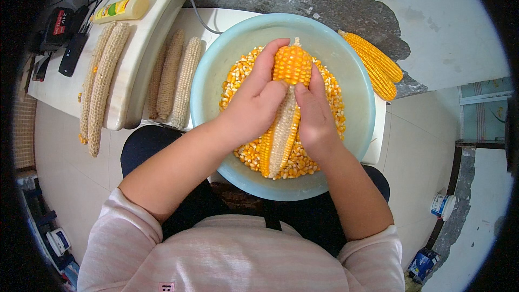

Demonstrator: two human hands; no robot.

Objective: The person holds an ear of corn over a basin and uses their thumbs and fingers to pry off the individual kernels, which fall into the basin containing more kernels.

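A partly shelled ear of dried yellow corn (292, 65) is held over the basin, its stalk end pointing away from me. Bare pale cob shows in a strip along its near half, with rows of kernels on both sides. My left hand (261, 97) wraps its left side, thumb pressed near the top of the bare strip. On the other side my right hand (318, 117) grips it, thumb beside the left one. Below, loose corn kernels (300, 158) cover the bottom of a light blue plastic basin (357, 89).
Two full corn ears (375, 65) lie right of the basin. Stripped cobs (186, 83) rest on its left, and two more cobs (107, 89) on a white slab (142, 48) with a yellow bottle (121, 9), a battery pack (58, 28) and cables. A wall (429, 20) stands behind.
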